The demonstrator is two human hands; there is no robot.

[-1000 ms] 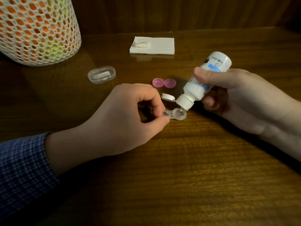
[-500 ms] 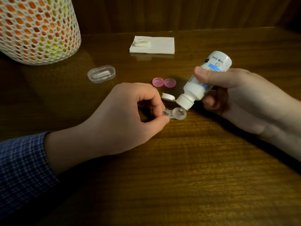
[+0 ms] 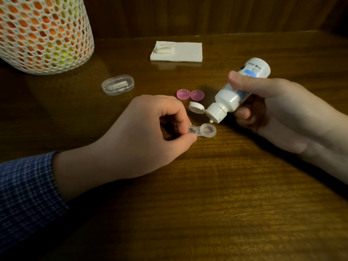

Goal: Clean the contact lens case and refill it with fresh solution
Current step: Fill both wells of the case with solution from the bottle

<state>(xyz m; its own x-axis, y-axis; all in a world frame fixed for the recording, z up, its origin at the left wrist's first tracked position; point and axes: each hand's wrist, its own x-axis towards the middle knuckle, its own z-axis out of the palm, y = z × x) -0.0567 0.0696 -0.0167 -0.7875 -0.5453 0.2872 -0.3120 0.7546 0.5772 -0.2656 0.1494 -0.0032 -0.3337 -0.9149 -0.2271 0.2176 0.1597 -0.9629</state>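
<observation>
Refilling the lens case, solution bottle tipped over the right well.

The left hand (image 3: 131,140) pinches the left well of the clear contact lens case (image 3: 202,131), which lies near the middle of the desk (image 3: 235,204). The right hand (image 3: 278,113) grips the white solution bottle (image 3: 237,91), its flip cap open and its nozzle just above the right well without touching it. Whether either well holds liquid yet cannot be told. Judging from this, cleaning seems done and filling is under way; the two pink caps (image 3: 190,94), lying side by side toward the desk's back edge, are not yet screwed on.
</observation>
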